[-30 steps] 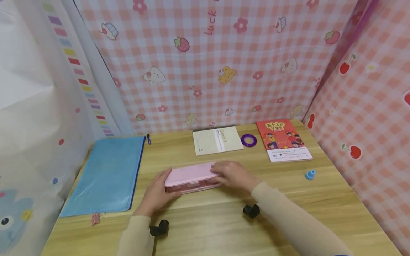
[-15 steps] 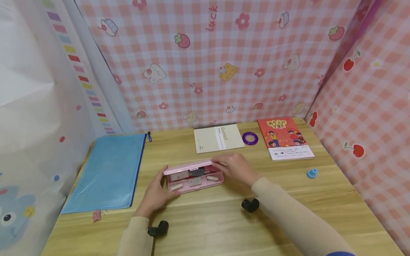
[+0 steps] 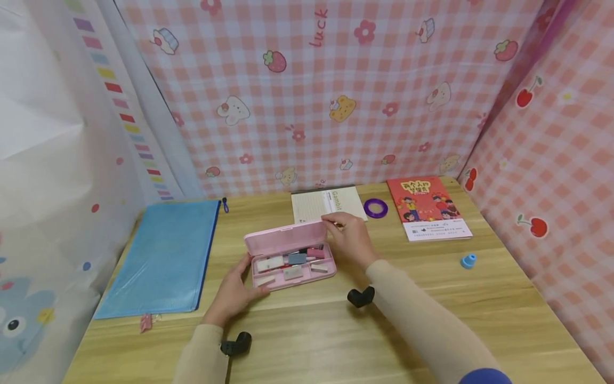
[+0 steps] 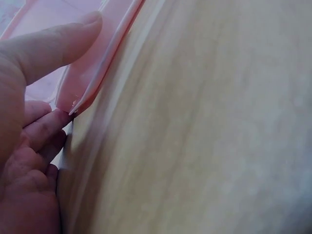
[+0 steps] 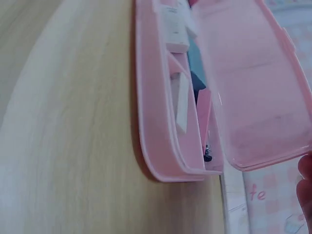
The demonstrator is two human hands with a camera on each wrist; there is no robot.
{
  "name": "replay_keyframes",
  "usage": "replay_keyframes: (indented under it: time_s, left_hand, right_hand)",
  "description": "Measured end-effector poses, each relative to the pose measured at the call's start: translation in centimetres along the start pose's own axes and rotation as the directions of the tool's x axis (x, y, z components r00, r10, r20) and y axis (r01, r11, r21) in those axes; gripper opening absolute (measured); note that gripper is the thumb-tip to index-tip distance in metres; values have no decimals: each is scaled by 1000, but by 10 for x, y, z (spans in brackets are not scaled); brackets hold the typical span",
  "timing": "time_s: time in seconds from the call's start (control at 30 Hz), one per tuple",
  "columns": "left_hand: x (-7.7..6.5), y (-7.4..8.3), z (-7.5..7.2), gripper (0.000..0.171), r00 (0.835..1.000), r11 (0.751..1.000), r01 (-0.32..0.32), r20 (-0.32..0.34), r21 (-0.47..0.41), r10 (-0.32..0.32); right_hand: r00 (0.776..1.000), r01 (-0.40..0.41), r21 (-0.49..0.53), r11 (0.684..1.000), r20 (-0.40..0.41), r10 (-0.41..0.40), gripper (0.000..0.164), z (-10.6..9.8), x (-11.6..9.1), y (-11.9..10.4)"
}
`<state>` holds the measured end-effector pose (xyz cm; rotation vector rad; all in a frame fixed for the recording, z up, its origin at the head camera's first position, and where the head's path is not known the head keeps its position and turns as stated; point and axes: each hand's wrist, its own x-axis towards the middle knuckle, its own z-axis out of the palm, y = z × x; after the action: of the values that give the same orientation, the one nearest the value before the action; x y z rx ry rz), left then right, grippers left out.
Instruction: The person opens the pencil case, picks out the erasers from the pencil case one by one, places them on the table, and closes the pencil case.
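Note:
A pink pencil case (image 5: 151, 112) stands on the table with its lid (image 3: 288, 238) raised and tilted back. My left hand (image 3: 232, 296) holds the case's left end, thumb along the front and fingers round the corner. At the lid's right corner, my right hand (image 3: 354, 241) pinches the edge between thumb and fingers. Small white erasers (image 3: 293, 273) lie in the front compartments. Behind them are a larger white block (image 3: 270, 264), a grey-blue piece (image 3: 297, 258), a pink piece (image 3: 315, 253) and some slim pens partly covered by these.
A blue zip folder (image 3: 158, 261) lies at left, with a small pink item (image 3: 146, 322) by its front edge. Behind the case are a notepad (image 3: 307, 205), a purple tape ring (image 3: 376, 208) and a red book (image 3: 424, 202). A blue cone-shaped piece (image 3: 468, 261) stands at right.
My right hand has lifted the lid up and back from nearly closed, uncovering the contents. My left hand has stayed at the case's left end.

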<state>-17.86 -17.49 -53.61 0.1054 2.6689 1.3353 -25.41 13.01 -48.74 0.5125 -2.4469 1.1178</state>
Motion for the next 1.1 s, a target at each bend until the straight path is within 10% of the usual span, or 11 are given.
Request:
replay_keyframes:
  time_s: [0.37, 1.1]
  left_hand:
    - [-3, -3, -1, 104, 1000, 998, 1, -2, 63, -1]
    - [-3, -5, -1, 101, 999, 997, -28, -29, 69, 30]
  right_hand:
    - [967, -221, 218, 951, -76, 242, 20, 23, -4, 14]
    - [961, -267, 208, 941, 127, 244, 33, 27, -17, 37]
